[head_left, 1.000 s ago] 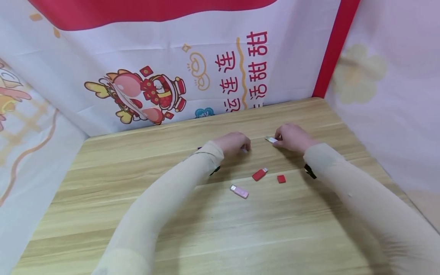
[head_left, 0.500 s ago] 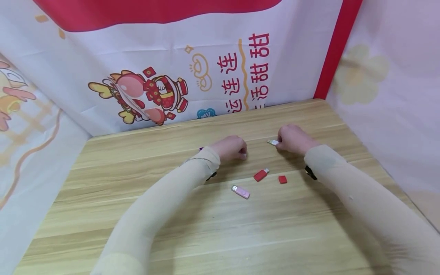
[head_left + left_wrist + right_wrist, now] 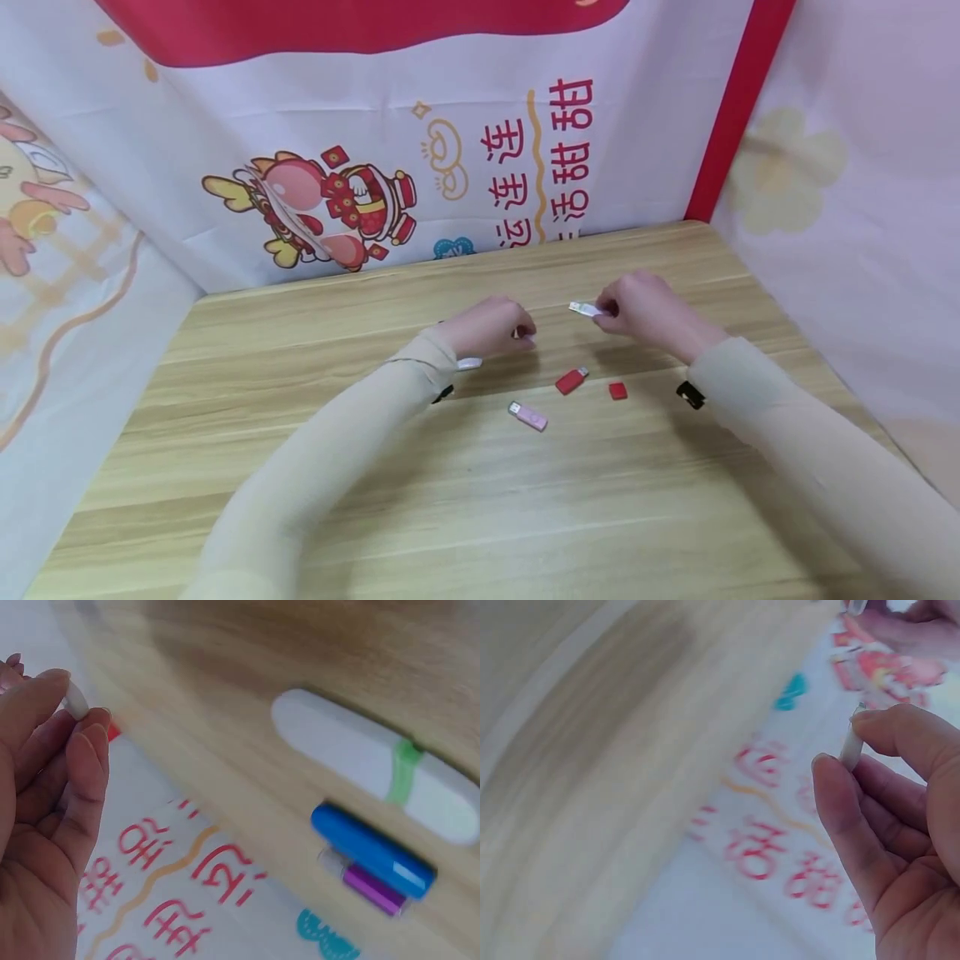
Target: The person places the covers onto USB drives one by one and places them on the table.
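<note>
My right hand (image 3: 648, 310) pinches a white USB stick (image 3: 583, 309) between thumb and fingertips, its connector end pointing left toward the other hand. Between the left hand's (image 3: 491, 325) thumb and fingers is a small white cap (image 3: 76, 702); the fingers cover much of it. Both hands are held over the far part of the table, a short gap between them. Nearer the front lie a red USB stick (image 3: 572, 381) with its metal plug bare, a separate red cap (image 3: 617, 391) and a pink USB stick (image 3: 528, 416).
On the wooden table (image 3: 480, 517), by the left wrist, lie a white oblong case with a green band (image 3: 341, 739), a blue stick (image 3: 371, 847) and a purple piece (image 3: 373, 888). A printed cloth (image 3: 450, 92) rises along the table's back edge.
The right hand has raised the white USB stick and moved it slightly left. The left hand has drawn back a little to the left, pinching the white cap. The red and pink pieces stay put.
</note>
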Tool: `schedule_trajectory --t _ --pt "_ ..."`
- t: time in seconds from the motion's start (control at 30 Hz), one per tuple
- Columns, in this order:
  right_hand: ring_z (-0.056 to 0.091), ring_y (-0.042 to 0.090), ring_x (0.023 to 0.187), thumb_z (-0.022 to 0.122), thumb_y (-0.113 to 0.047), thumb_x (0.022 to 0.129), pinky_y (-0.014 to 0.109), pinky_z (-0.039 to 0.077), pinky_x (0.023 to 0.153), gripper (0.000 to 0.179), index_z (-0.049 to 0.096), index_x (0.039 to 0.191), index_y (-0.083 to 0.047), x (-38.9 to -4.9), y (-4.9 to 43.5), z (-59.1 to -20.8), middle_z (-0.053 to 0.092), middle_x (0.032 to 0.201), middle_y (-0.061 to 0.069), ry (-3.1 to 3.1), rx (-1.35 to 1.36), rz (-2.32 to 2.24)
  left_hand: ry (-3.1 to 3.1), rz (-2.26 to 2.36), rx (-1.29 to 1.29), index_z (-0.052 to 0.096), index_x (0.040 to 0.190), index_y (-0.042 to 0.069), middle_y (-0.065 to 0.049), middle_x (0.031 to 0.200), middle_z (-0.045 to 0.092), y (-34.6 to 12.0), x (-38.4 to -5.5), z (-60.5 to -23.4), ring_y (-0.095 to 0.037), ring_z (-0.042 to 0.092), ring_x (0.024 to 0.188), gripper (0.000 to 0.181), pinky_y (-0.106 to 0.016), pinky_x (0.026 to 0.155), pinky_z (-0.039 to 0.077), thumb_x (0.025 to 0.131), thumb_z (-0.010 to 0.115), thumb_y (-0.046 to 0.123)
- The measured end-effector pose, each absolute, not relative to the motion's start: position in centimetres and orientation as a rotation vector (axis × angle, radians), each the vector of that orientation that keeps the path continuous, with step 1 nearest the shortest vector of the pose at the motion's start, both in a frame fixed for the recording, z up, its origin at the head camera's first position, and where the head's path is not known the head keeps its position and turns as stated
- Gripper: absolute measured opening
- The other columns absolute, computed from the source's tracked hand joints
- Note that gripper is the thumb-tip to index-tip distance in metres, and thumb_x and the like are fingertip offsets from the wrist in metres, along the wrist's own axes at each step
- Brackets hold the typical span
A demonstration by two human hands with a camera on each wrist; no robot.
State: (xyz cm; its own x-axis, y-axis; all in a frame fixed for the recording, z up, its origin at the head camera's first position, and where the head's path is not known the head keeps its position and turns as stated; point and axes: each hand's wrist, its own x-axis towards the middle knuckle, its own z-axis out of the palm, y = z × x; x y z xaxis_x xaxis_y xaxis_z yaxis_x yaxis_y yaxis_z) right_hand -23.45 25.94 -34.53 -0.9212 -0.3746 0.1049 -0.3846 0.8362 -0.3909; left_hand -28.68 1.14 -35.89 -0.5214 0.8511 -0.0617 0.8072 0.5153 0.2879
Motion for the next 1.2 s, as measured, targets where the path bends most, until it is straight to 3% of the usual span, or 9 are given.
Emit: schedule_trajectory --t 0.23,0.47,0.77,1.2 --pt "0.053 0.009 0.057 0.082 -0.007 0.079 0.023 0.050 0.055 0.013 0.076 0.089 -0.002 -18.9 23.2 -32.0 0.066 0.071 0.001 -2.791 0.844 0.531 2.591 0.362 1.564 0.074 0.091 0.009 0.002 0.083 0.066 -1.9 -25.3 -33.2 -0.011 0.060 0.076 0.007 -0.021 0.071 0.050 0.093 0.069 0.014" --pt "0.051 0.006 0.056 0.086 -0.006 0.075 0.019 0.049 0.053 0.015 0.076 0.086 -0.003 -16.0 20.9 -31.6 0.065 0.070 -0.001 -2.613 1.019 0.517 2.627 0.442 1.726 0.075 0.098 0.005 -0.004 0.091 0.070 -4.8 -22.0 -31.8 -0.016 0.065 0.082 0.010 -0.024 0.077 0.053 0.090 0.073 0.011" --pt "0.058 0.009 0.059 0.088 -0.005 0.072 0.019 0.051 0.055 0.019 0.075 0.085 -0.002 -13.5 18.3 -31.8 0.067 0.074 0.001 -2.449 1.177 0.560 2.765 0.486 1.858 0.074 0.106 0.004 -0.005 0.096 0.070 -7.5 -18.2 -31.6 -0.015 0.065 0.085 0.026 -0.023 0.079 0.054 0.086 0.080 0.019" --pt "0.061 0.008 0.064 0.090 -0.012 0.071 0.021 0.055 0.061 0.023 0.076 0.087 -0.004 -11.9 16.0 -31.4 0.068 0.079 0.000 -2.455 1.200 0.499 2.831 0.510 2.000 0.074 0.104 0.003 -0.006 0.096 0.069 -8.8 -15.1 -31.3 -0.017 0.065 0.089 0.026 -0.027 0.085 0.054 0.084 0.081 0.019"
